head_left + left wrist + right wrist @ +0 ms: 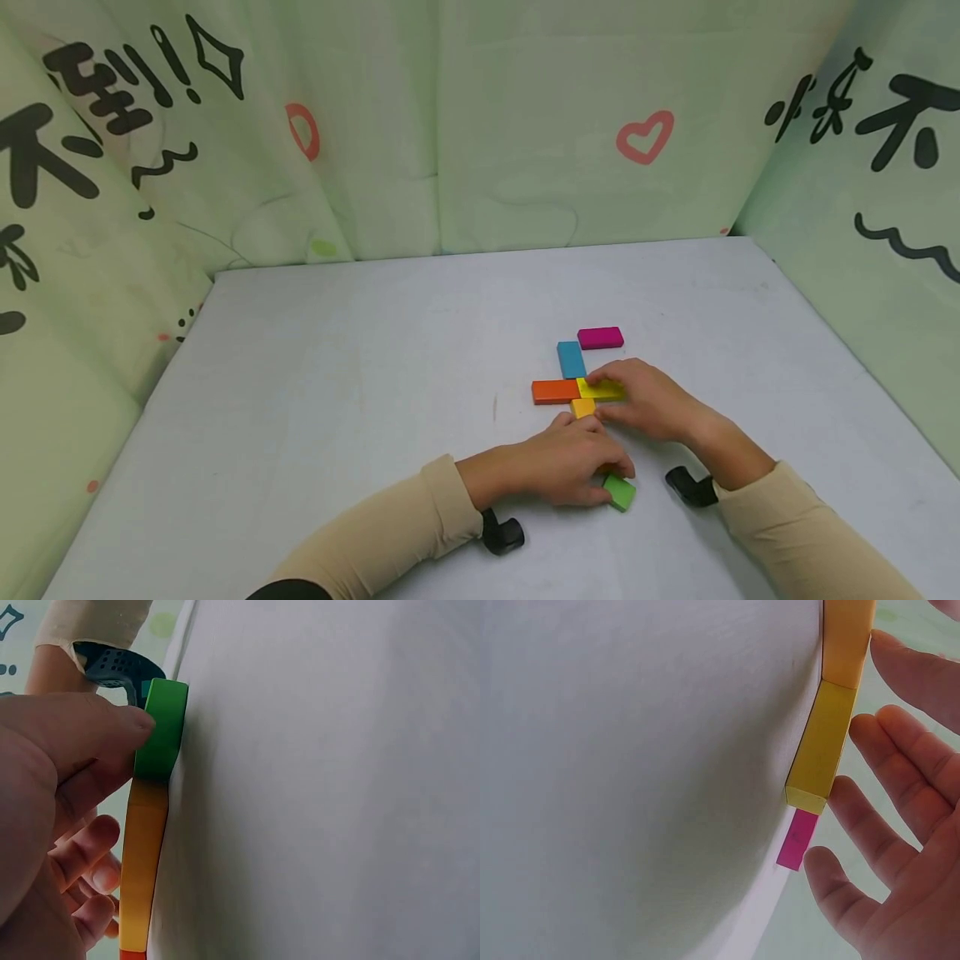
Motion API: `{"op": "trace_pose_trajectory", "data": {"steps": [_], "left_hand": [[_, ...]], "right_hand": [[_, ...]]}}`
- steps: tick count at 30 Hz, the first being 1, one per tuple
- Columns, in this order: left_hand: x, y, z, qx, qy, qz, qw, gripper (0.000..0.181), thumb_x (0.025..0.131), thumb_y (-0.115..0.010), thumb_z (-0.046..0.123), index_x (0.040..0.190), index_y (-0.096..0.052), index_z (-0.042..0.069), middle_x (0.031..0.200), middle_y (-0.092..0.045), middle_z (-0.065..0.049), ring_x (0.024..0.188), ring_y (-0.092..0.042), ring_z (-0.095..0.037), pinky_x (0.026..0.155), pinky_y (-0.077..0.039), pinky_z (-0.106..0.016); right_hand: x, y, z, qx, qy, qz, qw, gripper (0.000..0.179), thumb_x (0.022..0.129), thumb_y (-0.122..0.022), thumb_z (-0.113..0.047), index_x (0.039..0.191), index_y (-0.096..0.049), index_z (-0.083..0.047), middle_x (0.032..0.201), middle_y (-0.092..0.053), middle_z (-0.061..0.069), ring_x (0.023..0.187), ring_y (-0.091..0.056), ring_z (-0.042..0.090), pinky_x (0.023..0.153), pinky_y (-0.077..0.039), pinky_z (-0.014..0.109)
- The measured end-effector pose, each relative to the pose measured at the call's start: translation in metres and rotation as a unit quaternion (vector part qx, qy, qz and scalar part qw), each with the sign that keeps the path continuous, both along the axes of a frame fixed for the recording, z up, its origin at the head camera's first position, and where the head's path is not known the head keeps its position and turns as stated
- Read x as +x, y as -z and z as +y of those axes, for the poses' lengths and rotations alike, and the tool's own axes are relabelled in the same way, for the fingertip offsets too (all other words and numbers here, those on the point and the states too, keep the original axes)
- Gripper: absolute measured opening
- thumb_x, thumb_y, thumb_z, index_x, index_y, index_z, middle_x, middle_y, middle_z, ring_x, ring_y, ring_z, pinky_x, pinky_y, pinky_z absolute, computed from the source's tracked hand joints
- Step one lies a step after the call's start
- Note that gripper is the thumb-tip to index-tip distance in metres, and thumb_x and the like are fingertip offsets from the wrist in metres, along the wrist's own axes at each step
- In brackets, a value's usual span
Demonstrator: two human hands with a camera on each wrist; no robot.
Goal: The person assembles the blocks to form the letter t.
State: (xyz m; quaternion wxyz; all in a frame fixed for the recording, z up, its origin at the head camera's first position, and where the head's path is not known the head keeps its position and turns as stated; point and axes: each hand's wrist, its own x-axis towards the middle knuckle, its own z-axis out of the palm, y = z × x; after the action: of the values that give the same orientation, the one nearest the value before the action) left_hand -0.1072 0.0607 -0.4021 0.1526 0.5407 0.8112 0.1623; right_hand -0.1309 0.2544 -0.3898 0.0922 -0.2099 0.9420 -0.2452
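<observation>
In the head view, my left hand (551, 462) pinches a green block (621, 492) at the near end of a group of coloured blocks. The left wrist view shows the thumb on that green block (162, 735), which meets the end of an amber block (144, 862). My right hand (656, 404) lies beside a yellow block (611, 390), its fingers loosely bent and touching it. Its thumb rests near the amber block (582, 407), which my left hand partly hides. An orange block (555, 392) adjoins the yellow one.
A blue block (571, 360) extends away from the orange and yellow blocks, with a magenta block (601, 337) at its far end. All lie on a white table (337, 375). A pale green printed curtain (510, 125) encloses the far side and both flanks.
</observation>
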Motion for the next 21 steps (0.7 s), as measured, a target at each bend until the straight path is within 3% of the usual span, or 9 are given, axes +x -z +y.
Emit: {"op": "trace_pose_trajectory", "data": {"steps": [21], "left_hand": [[0.0033,0.0027,0.0018,-0.002,-0.014,0.006,0.9999,0.033,0.092,-0.074,0.034,0.124,-0.067,0.028,0.109,-0.061,0.025,0.111,-0.041,-0.003,0.081,-0.027,-0.021]], "right_hand": [[0.0008,-0.0007,0.0002,-0.002,-0.003,0.001,1.0000,0.037,0.087,-0.075,-0.010,0.121,-0.066,0.002,0.119,-0.065,0.013,0.114,-0.054,0.038,0.100,-0.041,0.059]]}}
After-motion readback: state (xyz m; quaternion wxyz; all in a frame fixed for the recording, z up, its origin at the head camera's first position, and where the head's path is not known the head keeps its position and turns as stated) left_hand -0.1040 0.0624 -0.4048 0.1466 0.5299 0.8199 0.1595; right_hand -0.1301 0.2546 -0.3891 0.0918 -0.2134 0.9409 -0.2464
